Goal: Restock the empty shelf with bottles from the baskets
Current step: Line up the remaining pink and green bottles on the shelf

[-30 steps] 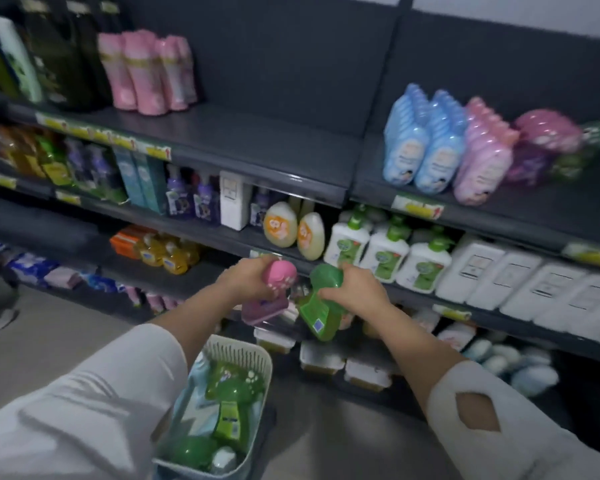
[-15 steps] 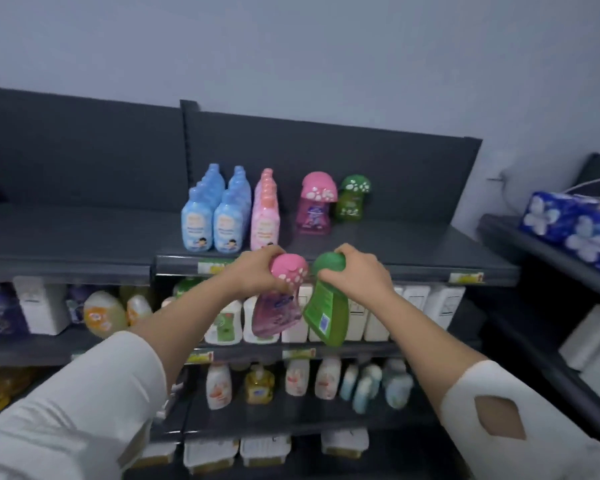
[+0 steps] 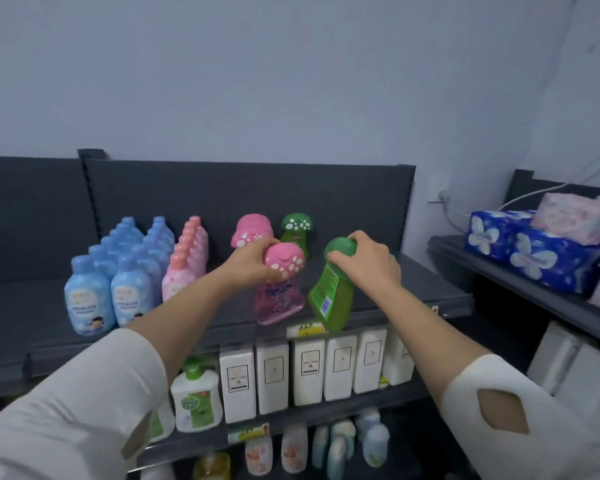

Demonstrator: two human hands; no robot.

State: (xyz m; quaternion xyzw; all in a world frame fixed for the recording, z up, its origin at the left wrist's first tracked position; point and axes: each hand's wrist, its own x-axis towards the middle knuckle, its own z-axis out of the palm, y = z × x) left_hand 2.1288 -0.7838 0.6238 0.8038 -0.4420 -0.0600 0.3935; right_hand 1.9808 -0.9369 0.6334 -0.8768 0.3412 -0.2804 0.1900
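Note:
My left hand [image 3: 248, 259] grips the spotted pink cap of a pink mushroom-shaped bottle [image 3: 279, 301], held upright just above the front of the dark top shelf [image 3: 416, 289]. My right hand [image 3: 369, 261] holds a green mushroom-shaped bottle [image 3: 328, 303] by its green cap; that bottle tilts, its base over the shelf's front edge. Behind them on the shelf stand a pink mushroom bottle [image 3: 252, 228] and a green one [image 3: 297, 226]. The baskets are out of view.
Rows of blue bottles [image 3: 118, 271] and pink bottles [image 3: 187, 261] fill the shelf's left part. White boxes [image 3: 309, 368] and pump bottles [image 3: 194, 396] sit on the shelf below. Blue tissue packs [image 3: 530, 247] lie on a separate rack at right.
Both hands rose from over the basket to the top shelf, carrying the pink and green bottles forward over its front edge. My view lifted from the lower shelves to the top one.

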